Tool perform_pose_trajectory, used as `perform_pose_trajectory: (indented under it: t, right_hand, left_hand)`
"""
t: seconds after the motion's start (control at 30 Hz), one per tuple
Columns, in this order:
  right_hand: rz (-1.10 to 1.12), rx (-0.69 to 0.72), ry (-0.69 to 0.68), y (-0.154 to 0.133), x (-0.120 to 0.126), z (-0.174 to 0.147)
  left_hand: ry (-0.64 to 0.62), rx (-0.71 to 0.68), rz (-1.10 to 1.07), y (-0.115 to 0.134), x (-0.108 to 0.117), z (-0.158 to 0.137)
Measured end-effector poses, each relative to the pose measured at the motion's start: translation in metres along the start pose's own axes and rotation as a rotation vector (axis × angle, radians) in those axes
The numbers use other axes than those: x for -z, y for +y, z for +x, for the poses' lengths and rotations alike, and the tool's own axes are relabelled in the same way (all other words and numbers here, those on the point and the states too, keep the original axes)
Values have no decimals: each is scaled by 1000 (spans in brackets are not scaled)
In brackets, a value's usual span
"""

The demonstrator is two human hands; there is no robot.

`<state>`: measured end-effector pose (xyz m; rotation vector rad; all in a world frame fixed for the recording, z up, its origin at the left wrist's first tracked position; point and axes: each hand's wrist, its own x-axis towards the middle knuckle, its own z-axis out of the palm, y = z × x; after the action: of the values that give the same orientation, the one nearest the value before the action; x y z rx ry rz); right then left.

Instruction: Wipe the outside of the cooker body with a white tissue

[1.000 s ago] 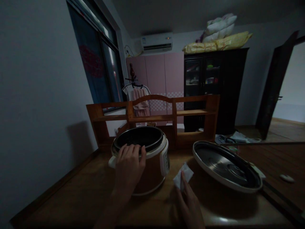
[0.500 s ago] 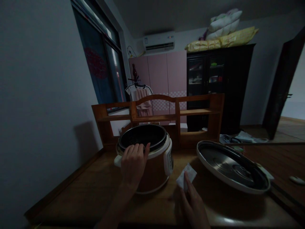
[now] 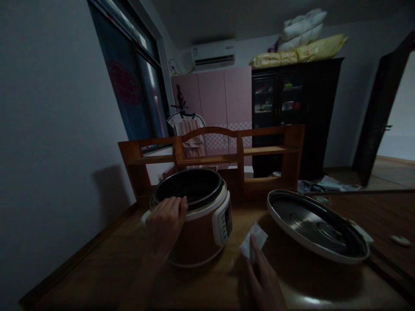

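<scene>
An electric pressure cooker [image 3: 194, 246] with a brown body and white trim stands upright, its lid off and its dark inner pot [image 3: 191, 185] showing. My left hand [image 3: 167, 222] is closed over the cooker's near rim, fingers bent over the edge and fingertips hidden. The control panel [image 3: 223, 222] is on the cooker's right side. Near the front of the wooden desk, my right hand [image 3: 262, 272] pinches a folded white tissue [image 3: 254, 242], apart from the cooker. To the right, the round lid [image 3: 314, 226] lies with its metal inner side up, tilted.
A wooden shelf rack [image 3: 207, 160] rises along the back of the wooden desktop [image 3: 110, 259]. The wall [image 3: 48, 151] borders the left side. Beyond are a pink wardrobe [image 3: 212, 95], a dark cabinet [image 3: 320, 116] and an open door [image 3: 376, 108].
The cooker has turned and shifted slightly left, so its control panel faces more toward me. My left hand has moved left with the rim. My right hand holds the tissue nearly still.
</scene>
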<state>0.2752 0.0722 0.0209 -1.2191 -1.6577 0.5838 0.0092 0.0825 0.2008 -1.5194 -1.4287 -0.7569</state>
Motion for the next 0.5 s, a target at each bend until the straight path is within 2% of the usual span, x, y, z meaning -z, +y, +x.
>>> perform_pose_trajectory:
  t: [0.17,0.5]
  right_hand:
    - [-12,0,15,1,0,0]
    - [-3,-10,13,3,0,-1]
  left_hand:
    - [-18,-4,-9,-13,-6,-3]
    - [-12,73,29,-3,-3,-2]
